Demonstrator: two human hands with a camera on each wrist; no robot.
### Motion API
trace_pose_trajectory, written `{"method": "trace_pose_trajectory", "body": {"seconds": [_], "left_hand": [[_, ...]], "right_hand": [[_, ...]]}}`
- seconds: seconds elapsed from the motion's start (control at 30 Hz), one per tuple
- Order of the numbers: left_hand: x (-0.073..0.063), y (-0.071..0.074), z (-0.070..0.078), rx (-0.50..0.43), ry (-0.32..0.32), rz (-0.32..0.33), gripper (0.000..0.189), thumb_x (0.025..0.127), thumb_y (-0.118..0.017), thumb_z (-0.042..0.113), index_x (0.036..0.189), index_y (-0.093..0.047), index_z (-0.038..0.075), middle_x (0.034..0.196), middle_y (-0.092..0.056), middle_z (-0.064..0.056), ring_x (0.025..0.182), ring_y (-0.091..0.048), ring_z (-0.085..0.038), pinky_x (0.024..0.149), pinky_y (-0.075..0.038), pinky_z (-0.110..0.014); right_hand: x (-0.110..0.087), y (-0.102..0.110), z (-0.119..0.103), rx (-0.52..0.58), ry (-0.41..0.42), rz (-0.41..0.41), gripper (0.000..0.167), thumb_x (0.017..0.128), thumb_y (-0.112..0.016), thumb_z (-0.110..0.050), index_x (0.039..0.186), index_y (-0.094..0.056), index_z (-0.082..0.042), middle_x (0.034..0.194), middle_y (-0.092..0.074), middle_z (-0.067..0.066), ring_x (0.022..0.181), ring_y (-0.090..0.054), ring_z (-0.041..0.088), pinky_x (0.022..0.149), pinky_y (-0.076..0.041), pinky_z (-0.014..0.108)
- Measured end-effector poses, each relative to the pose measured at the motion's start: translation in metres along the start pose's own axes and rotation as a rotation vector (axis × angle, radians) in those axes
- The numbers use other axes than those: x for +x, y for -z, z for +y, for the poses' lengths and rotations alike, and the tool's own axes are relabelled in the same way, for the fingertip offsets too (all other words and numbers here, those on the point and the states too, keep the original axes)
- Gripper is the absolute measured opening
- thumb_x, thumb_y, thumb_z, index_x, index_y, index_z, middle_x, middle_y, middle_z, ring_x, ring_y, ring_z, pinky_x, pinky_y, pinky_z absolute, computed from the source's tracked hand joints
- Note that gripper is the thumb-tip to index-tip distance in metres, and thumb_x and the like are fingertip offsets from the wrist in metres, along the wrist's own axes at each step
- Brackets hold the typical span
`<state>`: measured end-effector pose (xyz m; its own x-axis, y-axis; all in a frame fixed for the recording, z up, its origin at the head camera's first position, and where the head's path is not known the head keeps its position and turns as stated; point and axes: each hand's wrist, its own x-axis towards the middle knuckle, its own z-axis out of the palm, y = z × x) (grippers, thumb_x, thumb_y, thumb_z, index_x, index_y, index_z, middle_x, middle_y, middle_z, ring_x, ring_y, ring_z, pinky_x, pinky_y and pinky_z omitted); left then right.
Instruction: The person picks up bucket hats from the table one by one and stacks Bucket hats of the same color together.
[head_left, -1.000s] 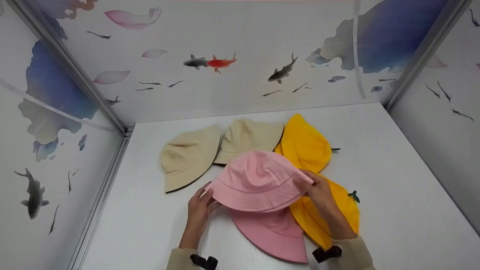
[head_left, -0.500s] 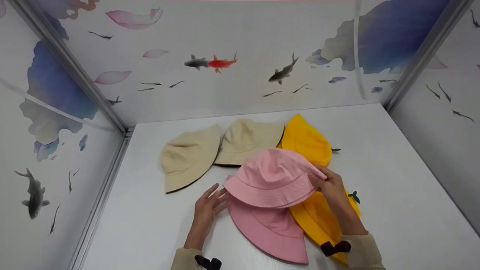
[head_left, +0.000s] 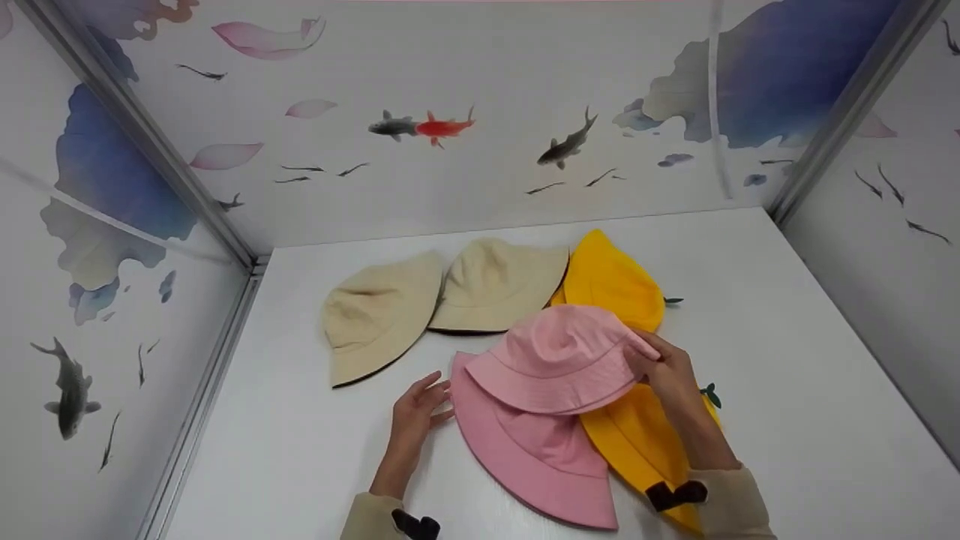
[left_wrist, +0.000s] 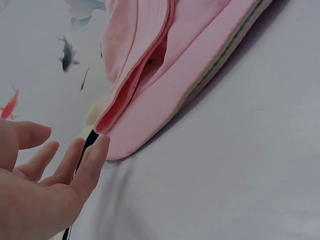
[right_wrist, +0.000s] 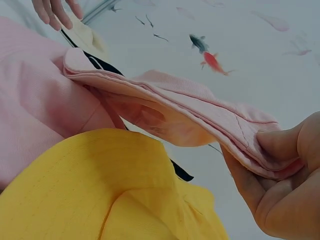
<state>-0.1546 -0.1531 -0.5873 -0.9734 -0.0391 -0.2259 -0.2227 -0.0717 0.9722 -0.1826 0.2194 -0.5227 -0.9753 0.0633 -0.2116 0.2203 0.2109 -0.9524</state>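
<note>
A light pink bucket hat (head_left: 562,360) is held up by its right brim; my right hand (head_left: 667,375) pinches that edge between thumb and fingers, plainly seen in the right wrist view. Beneath it a darker pink bucket hat (head_left: 540,465) lies on the table, partly covered. My left hand (head_left: 418,409) is beside the left brim of the lower hat, fingers relaxed and holding nothing. In the left wrist view the fingertips (left_wrist: 95,150) come close to the pink brims; whether they touch cannot be told. A yellow hat (head_left: 637,427) lies under the right forearm, partly hidden.
Two beige bucket hats (head_left: 386,319) (head_left: 495,285) lie side by side at the back left. Another yellow hat (head_left: 611,281) with a small green stem is behind the raised pink one. Printed walls (head_left: 480,187) enclose the white table (head_left: 795,375) at the back and sides.
My left hand has let go of the light pink hat's left brim. My right hand has carried that hat to the right, uncovering more of the darker pink one.
</note>
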Motion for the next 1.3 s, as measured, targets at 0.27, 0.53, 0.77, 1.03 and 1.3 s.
{"method": "trace_pose_trajectory", "body": {"seconds": [0.27,0.53,0.77,1.03,1.3], "left_hand": [[0.007,-0.005,0.003,0.289,-0.034,0.087,0.043,0.099,-0.056,0.007,0.141,-0.052,-0.002,0.132,-0.060,-0.026,0.115,-0.064,-0.031,0.084,-0.060,-0.034],[0.013,-0.013,0.007,0.453,-0.063,0.139,0.044,0.094,-0.063,0.009,0.137,-0.056,-0.003,0.129,-0.061,-0.025,0.112,-0.065,-0.033,0.089,-0.058,-0.039],[0.023,-0.015,0.010,0.512,-0.056,0.146,0.047,0.090,-0.067,0.007,0.136,-0.057,-0.003,0.129,-0.061,-0.024,0.112,-0.063,-0.034,0.089,-0.057,-0.042],[0.030,-0.021,0.011,0.692,-0.126,0.120,0.051,0.082,-0.076,0.007,0.127,-0.061,-0.010,0.118,-0.062,-0.028,0.102,-0.064,-0.035,0.088,-0.056,-0.047],[0.033,-0.023,0.009,0.651,-0.081,0.067,0.053,0.079,-0.077,0.007,0.126,-0.061,-0.012,0.121,-0.065,-0.029,0.107,-0.064,-0.035,0.091,-0.056,-0.046]], "right_hand": [[-0.001,0.001,0.002,-0.007,-0.030,0.004,0.052,0.104,-0.054,-0.034,0.152,-0.044,-0.018,0.142,-0.056,0.010,0.103,-0.059,0.019,0.089,-0.053,0.016],[-0.002,0.002,0.007,-0.012,-0.048,0.007,0.055,0.103,-0.054,-0.037,0.154,-0.041,-0.021,0.148,-0.053,0.008,0.107,-0.061,0.020,0.091,-0.052,0.015],[-0.003,0.004,0.010,0.006,-0.036,0.003,0.053,0.104,-0.053,-0.037,0.153,-0.043,-0.019,0.147,-0.053,0.009,0.105,-0.063,0.017,0.092,-0.053,0.016],[-0.002,0.005,0.010,0.013,-0.052,0.007,0.054,0.103,-0.054,-0.038,0.152,-0.044,-0.019,0.146,-0.054,0.009,0.104,-0.062,0.017,0.092,-0.053,0.015],[0.001,0.002,0.009,0.006,-0.072,0.000,0.055,0.102,-0.055,-0.039,0.152,-0.043,-0.021,0.145,-0.055,0.008,0.106,-0.061,0.020,0.091,-0.053,0.016]]}}
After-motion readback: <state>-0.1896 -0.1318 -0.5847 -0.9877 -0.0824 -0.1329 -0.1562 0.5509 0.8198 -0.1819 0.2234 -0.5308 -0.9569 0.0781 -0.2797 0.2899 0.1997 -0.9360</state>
